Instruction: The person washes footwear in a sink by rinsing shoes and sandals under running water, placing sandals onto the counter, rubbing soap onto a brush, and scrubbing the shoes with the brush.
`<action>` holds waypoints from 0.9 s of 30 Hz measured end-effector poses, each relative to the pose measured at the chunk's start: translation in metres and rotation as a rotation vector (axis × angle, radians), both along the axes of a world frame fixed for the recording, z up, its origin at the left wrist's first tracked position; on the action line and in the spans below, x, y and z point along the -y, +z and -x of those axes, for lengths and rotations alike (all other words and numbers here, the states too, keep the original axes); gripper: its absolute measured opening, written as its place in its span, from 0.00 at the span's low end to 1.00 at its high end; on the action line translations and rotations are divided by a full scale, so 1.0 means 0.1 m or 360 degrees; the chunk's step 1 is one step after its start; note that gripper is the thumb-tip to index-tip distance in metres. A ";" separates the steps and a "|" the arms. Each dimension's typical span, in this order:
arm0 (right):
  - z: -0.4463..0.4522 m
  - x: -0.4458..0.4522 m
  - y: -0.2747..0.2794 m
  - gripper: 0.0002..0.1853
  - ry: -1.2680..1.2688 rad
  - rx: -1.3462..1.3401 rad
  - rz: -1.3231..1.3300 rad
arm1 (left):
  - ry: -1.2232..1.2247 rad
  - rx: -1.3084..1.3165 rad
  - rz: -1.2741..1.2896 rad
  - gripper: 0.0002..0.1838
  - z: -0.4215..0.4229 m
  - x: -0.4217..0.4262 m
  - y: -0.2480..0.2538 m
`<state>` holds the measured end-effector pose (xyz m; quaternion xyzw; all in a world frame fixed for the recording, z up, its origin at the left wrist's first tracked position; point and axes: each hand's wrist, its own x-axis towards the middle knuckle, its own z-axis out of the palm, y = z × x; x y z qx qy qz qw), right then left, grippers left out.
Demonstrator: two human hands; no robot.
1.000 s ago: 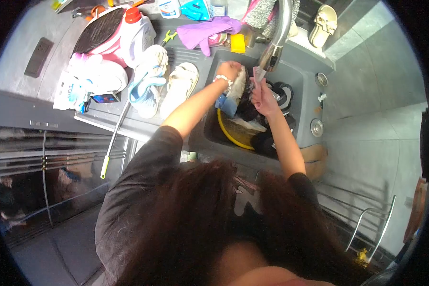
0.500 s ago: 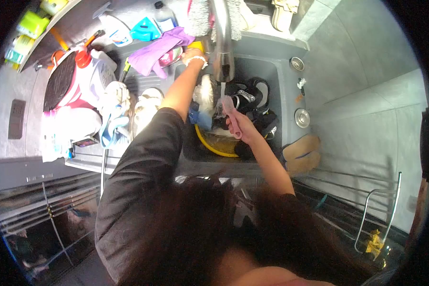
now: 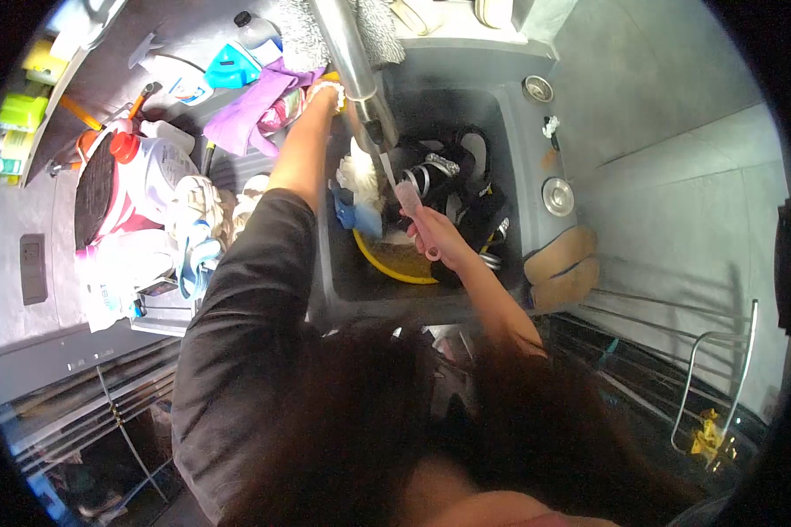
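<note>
In my right hand [image 3: 444,239] I grip a pink scrubbing brush [image 3: 410,200] by its handle, its head under the thin stream from the metal tap [image 3: 351,66]. Black shoes [image 3: 444,167] lie heaped in the grey sink [image 3: 321,263], beyond and to the right of the brush. A white shoe [image 3: 357,176] and a blue cloth-like piece [image 3: 357,211] are at the left, by a yellow-rimmed basin [image 3: 382,263]. My left hand [image 3: 325,90] reaches to a yellow item [image 3: 338,79] behind the tap; its fingers are mostly hidden.
A purple cloth [image 3: 250,105], a blue pouch [image 3: 232,66] and a spray bottle [image 3: 180,79] line the back left. A red-capped jug [image 3: 163,171] and light shoes [image 3: 200,206] crowd the left counter. Tan insoles [image 3: 562,268] lean at the sink's right.
My view has tilted, so the tap now slants and the sink appears shifted. My right hand keeps the brush under the water; my left hand stays by the yellow item.
</note>
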<state>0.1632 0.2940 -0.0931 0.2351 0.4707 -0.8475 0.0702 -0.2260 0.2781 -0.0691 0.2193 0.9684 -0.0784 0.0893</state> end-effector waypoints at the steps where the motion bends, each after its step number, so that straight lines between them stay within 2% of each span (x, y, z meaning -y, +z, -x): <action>1: 0.00 -0.02 0.00 0.26 0.0008 -0.0009 -0.0038 | -0.0004 -0.0006 0.0002 0.27 0.03 -0.01 0.00; 8: 0.02 -0.05 -0.04 0.26 0.0002 -0.0072 -0.0069 | -0.0011 -0.0006 -0.0087 0.25 0.10 0.05 -0.03; 13: 0.00 -0.04 0.05 0.26 -0.0001 0.0061 -0.0055 | 0.0011 0.0020 -0.0232 0.24 0.10 0.14 -0.11; 15: -0.02 -0.07 0.03 0.26 0.0007 0.0059 -0.0088 | 0.0017 0.0071 -0.0399 0.24 0.15 0.26 -0.16; 18: -0.04 -0.09 0.01 0.25 -0.0028 0.0013 -0.0023 | 0.0098 0.0289 -0.0885 0.23 0.18 0.67 -0.27; 20: 0.02 -0.11 0.04 0.24 -0.0070 -0.0037 0.0070 | 0.0478 0.0734 -0.1071 0.21 -0.46 0.90 0.30; 22: 0.12 -0.15 0.11 0.22 -0.0169 -0.0095 0.0072 | 0.0657 0.1825 -0.2002 0.21 -1.00 1.20 0.46; 24: 0.26 -0.23 0.24 0.21 -0.0226 -0.0194 0.0047 | 0.0102 0.2752 -0.2532 0.17 -1.21 1.32 0.12; 25: 0.33 -0.25 0.32 0.21 -0.0273 -0.0222 0.0050 | -0.0009 0.2327 -0.2472 0.18 -1.42 1.33 0.11; 27: 0.50 -0.29 0.46 0.21 -0.0307 -0.0252 0.0045 | 0.0297 0.2719 -0.2694 0.24 -1.81 1.27 0.14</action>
